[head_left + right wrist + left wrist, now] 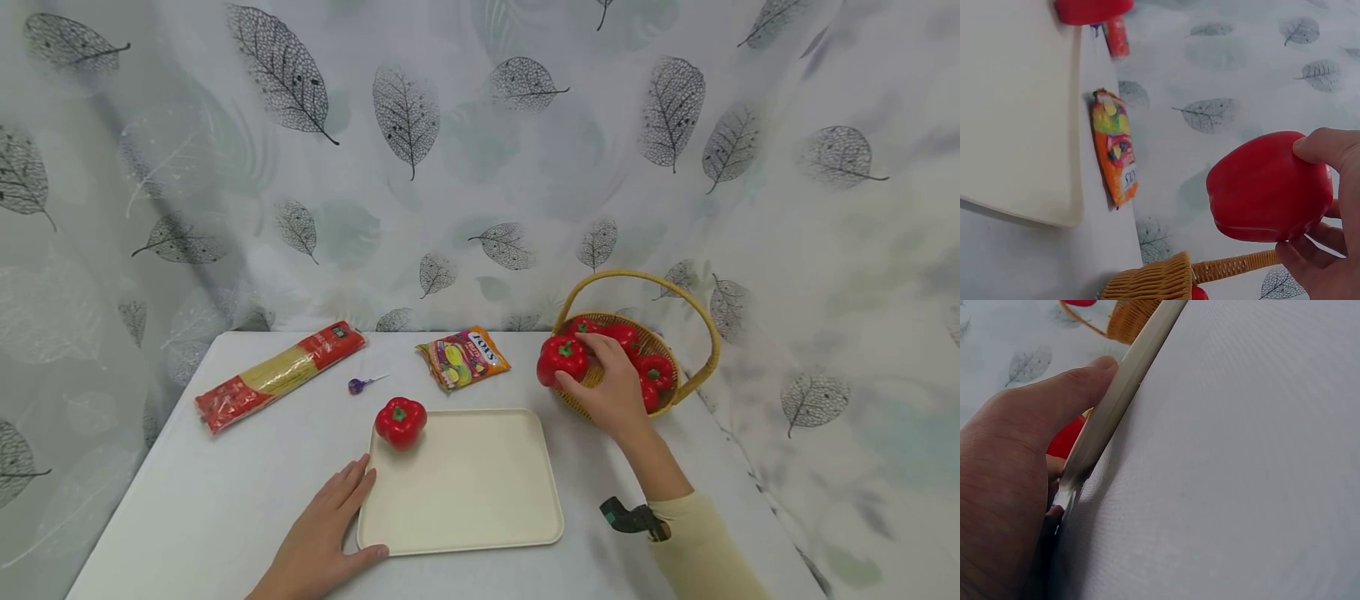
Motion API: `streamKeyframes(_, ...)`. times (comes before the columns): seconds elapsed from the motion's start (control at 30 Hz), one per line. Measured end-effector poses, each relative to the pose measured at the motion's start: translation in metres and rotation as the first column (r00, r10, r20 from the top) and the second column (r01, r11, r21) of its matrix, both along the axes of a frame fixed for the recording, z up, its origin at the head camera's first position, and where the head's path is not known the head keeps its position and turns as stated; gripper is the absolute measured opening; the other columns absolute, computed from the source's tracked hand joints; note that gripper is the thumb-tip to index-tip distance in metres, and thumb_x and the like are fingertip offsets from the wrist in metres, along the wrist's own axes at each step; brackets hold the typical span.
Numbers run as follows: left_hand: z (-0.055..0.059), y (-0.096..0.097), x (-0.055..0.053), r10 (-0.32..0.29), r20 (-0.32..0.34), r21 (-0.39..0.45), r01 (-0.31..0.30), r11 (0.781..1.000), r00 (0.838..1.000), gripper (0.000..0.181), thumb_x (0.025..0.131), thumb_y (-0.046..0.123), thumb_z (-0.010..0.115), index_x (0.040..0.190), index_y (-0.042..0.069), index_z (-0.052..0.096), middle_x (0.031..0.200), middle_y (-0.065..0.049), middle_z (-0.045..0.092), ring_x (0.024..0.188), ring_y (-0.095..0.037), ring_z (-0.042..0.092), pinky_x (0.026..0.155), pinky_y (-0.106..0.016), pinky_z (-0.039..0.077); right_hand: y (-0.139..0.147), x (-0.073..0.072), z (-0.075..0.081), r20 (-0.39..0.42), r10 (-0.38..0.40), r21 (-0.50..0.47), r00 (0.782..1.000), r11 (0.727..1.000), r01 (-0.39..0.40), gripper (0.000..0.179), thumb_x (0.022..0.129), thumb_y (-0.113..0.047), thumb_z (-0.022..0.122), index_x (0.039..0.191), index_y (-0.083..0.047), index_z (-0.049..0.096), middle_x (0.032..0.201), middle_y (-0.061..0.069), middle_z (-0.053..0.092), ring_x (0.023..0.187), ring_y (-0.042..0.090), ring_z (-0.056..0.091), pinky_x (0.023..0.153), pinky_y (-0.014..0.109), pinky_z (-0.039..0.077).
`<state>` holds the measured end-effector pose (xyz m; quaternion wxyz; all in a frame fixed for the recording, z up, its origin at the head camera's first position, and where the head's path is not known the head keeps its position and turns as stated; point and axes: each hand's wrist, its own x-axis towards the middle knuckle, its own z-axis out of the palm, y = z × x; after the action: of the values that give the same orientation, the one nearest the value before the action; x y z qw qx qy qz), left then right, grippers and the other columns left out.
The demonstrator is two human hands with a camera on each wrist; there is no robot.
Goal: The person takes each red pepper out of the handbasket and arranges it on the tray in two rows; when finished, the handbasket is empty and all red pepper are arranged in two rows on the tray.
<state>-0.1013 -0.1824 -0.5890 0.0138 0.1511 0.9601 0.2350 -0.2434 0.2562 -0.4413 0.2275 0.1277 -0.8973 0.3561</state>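
Observation:
My right hand (611,387) grips a red bell pepper (562,360) at the left rim of the wicker basket (697,379). In the right wrist view that pepper (1269,187) is held between thumb and fingers, above the basket. Several more red peppers (655,371) lie inside the basket. My left hand (322,525) rests at the left edge of the cream tray (465,492), its thumb touching the near left corner. On the tray's far left corner sits another red bell pepper (401,422). In the left wrist view the thumb (1088,381) lies on the tray's rim (1116,394).
Behind the tray lies an orange candy bag (465,358), with a small purple lollipop (363,384) to its left. A long red and yellow packet (281,375) lies at the table's far left. A leaf-print curtain (480,167) hangs behind the white table (195,500).

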Motion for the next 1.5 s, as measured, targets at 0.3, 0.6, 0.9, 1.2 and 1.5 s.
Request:
streamKeyframes(0.3, -0.001, 0.0, 0.002, 0.004, -0.073, 0.001, -0.004, 1.0, 0.997, 0.11, 0.085, 0.087, 0.066, 0.166, 0.015, 0.048, 0.177, 0.0, 0.031, 0.16, -0.026, 0.031, 0.124, -0.055, 0.033, -0.008, 0.004, 0.003, 0.0, 0.033, -0.034, 0.999, 0.999, -0.033, 0.069, 0.085, -0.02, 0.095, 0.145, -0.009, 0.064, 0.145, 0.013, 0.06, 0.131, 0.033, 0.058, 0.098, 0.062, 0.059)
streamKeyframes(0.6, -0.001, -0.002, 0.001, -0.005, -0.037, 0.009, 0.005, 1.0, 0.999, 0.112, 0.085, 0.088, 0.064, 0.168, 0.014, 0.044, 0.179, 0.0, 0.026, 0.162, -0.027, 0.028, 0.128, -0.052, 0.027, -0.019, 0.007, 0.004, 0.016, 0.056, -0.038, 0.998, 0.998, -0.056, 0.071, 0.084, -0.018, 0.095, 0.147, -0.009, 0.063, 0.146, 0.012, 0.06, 0.133, 0.032, 0.057, 0.096, 0.06, 0.061)
streamKeyframes(0.9, -0.003, -0.001, 0.002, 0.002, -0.072, 0.009, -0.002, 1.0, 0.997, 0.112, 0.084, 0.088, 0.065, 0.166, 0.014, 0.046, 0.178, 0.001, 0.029, 0.161, -0.026, 0.03, 0.128, -0.041, 0.022, -0.033, 0.009, -0.002, -0.005, 0.112, -0.04, 0.994, 0.993, -0.113, 0.074, 0.082, -0.016, 0.097, 0.147, -0.007, 0.062, 0.145, 0.014, 0.06, 0.13, 0.033, 0.06, 0.093, 0.06, 0.062)
streamKeyframes(1.2, 0.0, 0.0, 0.002, 0.003, -0.054, -0.01, -0.004, 1.0, 0.999, 0.112, 0.084, 0.088, 0.065, 0.166, 0.014, 0.047, 0.178, 0.0, 0.03, 0.161, -0.027, 0.031, 0.123, -0.058, 0.034, -0.047, 0.011, -0.005, -0.004, 0.129, -0.026, 0.992, 0.991, -0.13, 0.071, 0.082, -0.016, 0.096, 0.145, -0.007, 0.064, 0.144, 0.012, 0.062, 0.125, 0.031, 0.063, 0.092, 0.053, 0.064)
streamKeyframes(1.5, 0.0, -0.001, 0.002, -0.004, -0.062, -0.013, 0.003, 1.0, 0.998, 0.112, 0.084, 0.088, 0.065, 0.166, 0.013, 0.047, 0.177, -0.002, 0.03, 0.161, -0.028, 0.031, 0.124, -0.057, 0.034, -0.058, 0.014, -0.005, 0.03, 0.152, -0.038, 0.988, 0.988, -0.151, 0.071, 0.083, -0.019, 0.096, 0.145, -0.008, 0.064, 0.143, 0.01, 0.062, 0.125, 0.03, 0.064, 0.092, 0.053, 0.064)
